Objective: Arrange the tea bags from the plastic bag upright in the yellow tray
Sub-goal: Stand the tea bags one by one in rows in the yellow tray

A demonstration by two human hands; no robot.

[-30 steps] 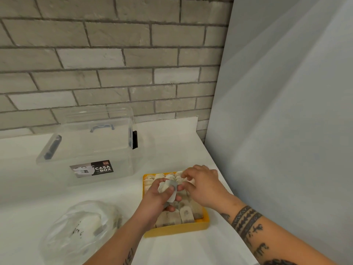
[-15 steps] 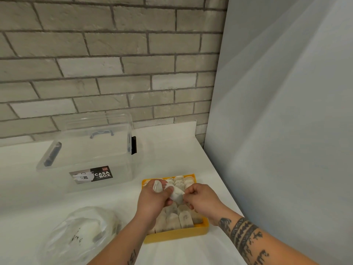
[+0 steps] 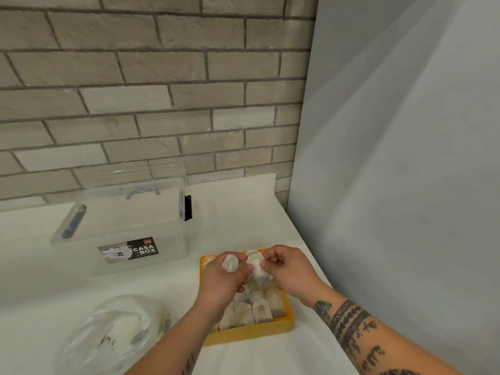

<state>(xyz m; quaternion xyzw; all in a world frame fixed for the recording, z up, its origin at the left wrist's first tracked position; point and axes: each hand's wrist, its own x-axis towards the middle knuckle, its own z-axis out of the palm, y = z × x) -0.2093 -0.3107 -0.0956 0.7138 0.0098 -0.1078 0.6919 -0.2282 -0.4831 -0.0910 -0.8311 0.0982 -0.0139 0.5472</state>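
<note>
Pinching tea bags above yellow tray, left hand and right hand fingers closed, apparently one each

Count: one yellow tray; one clear storage box; one plastic bag; two hands in view. Tea bags in tray partly hidden, number not determinable.

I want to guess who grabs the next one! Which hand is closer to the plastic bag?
Left. The left hand is over the yellow tray, nearer the plastic bag; the right hand is farther right.
</note>
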